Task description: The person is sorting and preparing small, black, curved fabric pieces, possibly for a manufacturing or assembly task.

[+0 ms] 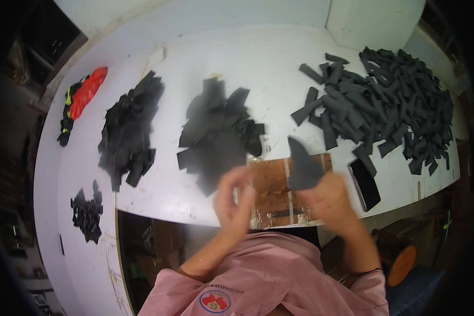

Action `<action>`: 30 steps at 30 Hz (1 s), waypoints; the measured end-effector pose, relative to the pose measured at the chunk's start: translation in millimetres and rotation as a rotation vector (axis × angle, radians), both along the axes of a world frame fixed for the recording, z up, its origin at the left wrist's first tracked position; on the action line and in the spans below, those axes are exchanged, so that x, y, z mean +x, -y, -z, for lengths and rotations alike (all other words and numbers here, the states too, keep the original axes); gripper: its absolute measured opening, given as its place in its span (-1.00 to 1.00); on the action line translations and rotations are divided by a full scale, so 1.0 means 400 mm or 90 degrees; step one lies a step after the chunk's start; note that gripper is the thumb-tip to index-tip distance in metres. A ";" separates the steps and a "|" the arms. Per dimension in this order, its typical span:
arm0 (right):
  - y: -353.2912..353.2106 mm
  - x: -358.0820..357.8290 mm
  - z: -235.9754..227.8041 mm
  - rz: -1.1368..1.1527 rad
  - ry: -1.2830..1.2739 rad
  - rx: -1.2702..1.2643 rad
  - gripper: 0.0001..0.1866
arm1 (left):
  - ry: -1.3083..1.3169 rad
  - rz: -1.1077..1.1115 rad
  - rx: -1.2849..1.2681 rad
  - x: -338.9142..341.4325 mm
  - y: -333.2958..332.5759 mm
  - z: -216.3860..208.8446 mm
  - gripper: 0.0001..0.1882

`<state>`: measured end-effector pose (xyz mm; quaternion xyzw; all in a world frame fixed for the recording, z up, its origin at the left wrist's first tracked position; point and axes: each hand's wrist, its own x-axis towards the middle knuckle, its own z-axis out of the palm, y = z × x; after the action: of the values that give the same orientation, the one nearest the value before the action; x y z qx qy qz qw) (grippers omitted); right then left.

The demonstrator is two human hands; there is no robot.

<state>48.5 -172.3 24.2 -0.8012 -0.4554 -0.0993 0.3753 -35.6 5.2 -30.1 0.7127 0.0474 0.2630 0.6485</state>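
Note:
My right hand point(329, 200) grips a dark grey fabric piece point(303, 167) by its lower edge, and the piece stands up over a brown wooden board point(269, 181). The board lies at the table's front edge in front of me. At the board's left side is my left hand point(234, 199), blurred, with thumb and loosely curled fingers apart and nothing visible between them. Just beyond it spreads a heap of flat dark fabric pieces point(213, 134). To the right of my right hand, a black phone point(364, 184) rests on the table.
A large pile of narrow dark grey pieces point(384, 100) covers the white table's point(268, 58) right side. Another dark stack point(129, 131) lies left, with a small dark heap point(87, 213) nearer. A red bag point(89, 92) sits far left. An orange round stool seat point(402, 266) stands below the table.

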 end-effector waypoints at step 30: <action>-0.388 -0.038 0.233 -0.064 -0.164 0.057 -0.79 | -0.187 -0.049 -0.157 -0.049 -0.260 0.123 -0.91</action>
<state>33.4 -17.0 -69.1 -0.7658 -0.4384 0.0028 0.4705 -55.1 109.3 -79.4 0.6560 0.2003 0.1732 0.7068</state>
